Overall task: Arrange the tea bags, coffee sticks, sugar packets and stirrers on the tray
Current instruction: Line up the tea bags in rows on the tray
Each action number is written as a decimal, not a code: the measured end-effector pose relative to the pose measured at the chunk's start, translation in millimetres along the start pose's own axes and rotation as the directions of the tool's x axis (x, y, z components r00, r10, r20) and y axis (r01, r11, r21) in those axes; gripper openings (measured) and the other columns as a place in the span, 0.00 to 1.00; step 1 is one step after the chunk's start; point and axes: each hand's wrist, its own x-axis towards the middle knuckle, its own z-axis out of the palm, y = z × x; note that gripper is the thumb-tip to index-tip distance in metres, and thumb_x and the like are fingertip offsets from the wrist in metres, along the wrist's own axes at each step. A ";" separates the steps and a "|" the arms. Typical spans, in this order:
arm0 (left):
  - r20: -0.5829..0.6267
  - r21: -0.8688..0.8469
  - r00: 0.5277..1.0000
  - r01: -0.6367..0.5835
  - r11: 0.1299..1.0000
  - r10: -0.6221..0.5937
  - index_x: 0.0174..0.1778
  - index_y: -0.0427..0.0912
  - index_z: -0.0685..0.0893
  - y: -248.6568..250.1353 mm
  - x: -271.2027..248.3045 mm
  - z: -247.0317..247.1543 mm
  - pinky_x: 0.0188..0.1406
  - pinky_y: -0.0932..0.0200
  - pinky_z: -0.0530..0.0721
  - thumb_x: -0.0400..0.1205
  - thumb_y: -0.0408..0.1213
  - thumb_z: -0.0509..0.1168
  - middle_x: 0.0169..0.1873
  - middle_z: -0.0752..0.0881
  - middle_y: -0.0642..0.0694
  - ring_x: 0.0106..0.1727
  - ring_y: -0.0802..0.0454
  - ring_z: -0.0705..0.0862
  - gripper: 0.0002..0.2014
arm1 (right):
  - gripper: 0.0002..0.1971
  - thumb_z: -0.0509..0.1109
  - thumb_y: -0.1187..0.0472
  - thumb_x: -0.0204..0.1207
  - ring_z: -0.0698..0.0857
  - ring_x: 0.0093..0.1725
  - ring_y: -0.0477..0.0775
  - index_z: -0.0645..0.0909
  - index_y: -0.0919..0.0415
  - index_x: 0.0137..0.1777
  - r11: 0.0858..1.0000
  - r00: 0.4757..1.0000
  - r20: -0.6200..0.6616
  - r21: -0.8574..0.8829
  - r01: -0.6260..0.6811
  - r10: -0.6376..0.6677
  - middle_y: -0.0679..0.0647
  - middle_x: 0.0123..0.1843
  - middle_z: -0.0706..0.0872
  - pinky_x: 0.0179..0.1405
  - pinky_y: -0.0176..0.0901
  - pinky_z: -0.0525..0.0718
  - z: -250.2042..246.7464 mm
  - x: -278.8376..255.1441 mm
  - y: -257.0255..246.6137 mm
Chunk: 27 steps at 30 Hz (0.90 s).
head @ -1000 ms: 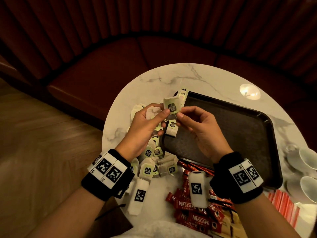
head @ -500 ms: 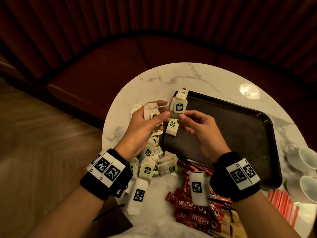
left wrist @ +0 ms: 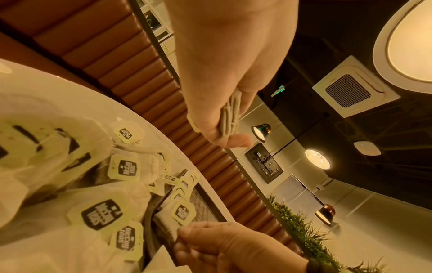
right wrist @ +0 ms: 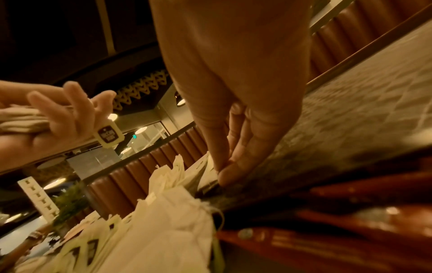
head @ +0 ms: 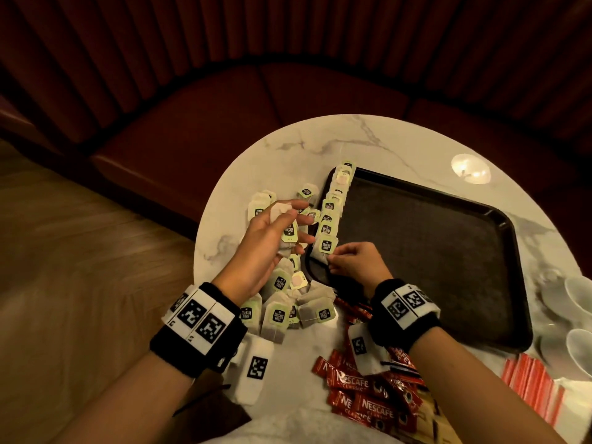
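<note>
A dark tray (head: 448,251) lies on the round marble table (head: 288,155). A row of tea bags (head: 331,213) with green tags runs down the tray's left edge. My right hand (head: 333,259) pinches the nearest tea bag (head: 325,248) of that row, low on the tray's near-left corner. My left hand (head: 288,225) hovers left of the tray, palm up, holding a small stack of tea bags (left wrist: 230,112) between thumb and fingers, one tag (right wrist: 108,135) dangling. Loose tea bags (head: 282,309) are piled under and behind the left hand.
Red Nescafe coffee sticks (head: 368,389) are heaped at the table's near edge. Red-striped packets (head: 531,382) lie at the near right, beside white cups (head: 579,299). A curved red bench (head: 224,123) wraps the table's far side.
My right hand took a tea bag from between both hands and lowered it to the near end of the row on the tray. My left hand drew back left with its stack.
</note>
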 end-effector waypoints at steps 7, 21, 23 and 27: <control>-0.001 -0.017 1.000 0.007 1.000 -0.007 0.63 0.39 0.82 0.4 1.6 -1.6 0.33 0.63 0.82 0.89 0.34 0.56 0.49 0.88 0.41 0.38 0.51 0.88 0.12 | 0.05 0.79 0.66 0.73 0.92 0.47 0.57 0.86 0.62 0.46 0.993 0.998 -0.042 -0.112 0.033 -0.038 0.60 0.47 0.92 0.54 0.51 0.91 0.3 5.9 -4.4; 0.136 -0.184 0.991 0.035 0.982 -0.010 0.70 0.42 0.78 -1.8 3.5 3.7 0.57 0.55 0.84 0.90 0.35 0.50 0.66 0.86 0.46 0.65 0.50 0.84 0.17 | 0.10 0.68 0.62 0.84 0.88 0.41 0.46 0.84 0.66 0.59 0.887 0.913 0.106 0.306 0.346 -0.393 0.51 0.43 0.90 0.41 0.35 0.86 -0.6 -69.6 -57.4; 0.180 -0.212 0.984 0.045 0.976 -0.006 0.74 0.40 0.76 -2.3 3.6 5.9 0.62 0.53 0.83 0.90 0.34 0.49 0.68 0.84 0.45 0.68 0.49 0.83 0.18 | 0.12 0.69 0.64 0.82 0.89 0.43 0.47 0.82 0.69 0.62 0.872 0.904 0.146 0.363 0.328 -0.401 0.58 0.49 0.89 0.38 0.35 0.86 3.0 -74.4 -63.6; 0.228 -0.271 0.973 0.081 0.959 -0.018 0.77 0.41 0.73 -1.9 3.6 7.3 0.62 0.50 0.83 0.90 0.34 0.49 0.71 0.81 0.45 0.69 0.43 0.82 0.19 | 0.15 0.72 0.70 0.78 0.89 0.45 0.51 0.80 0.68 0.63 0.868 0.908 0.172 0.404 0.288 -0.382 0.66 0.52 0.87 0.39 0.35 0.86 5.1 -77.4 -64.2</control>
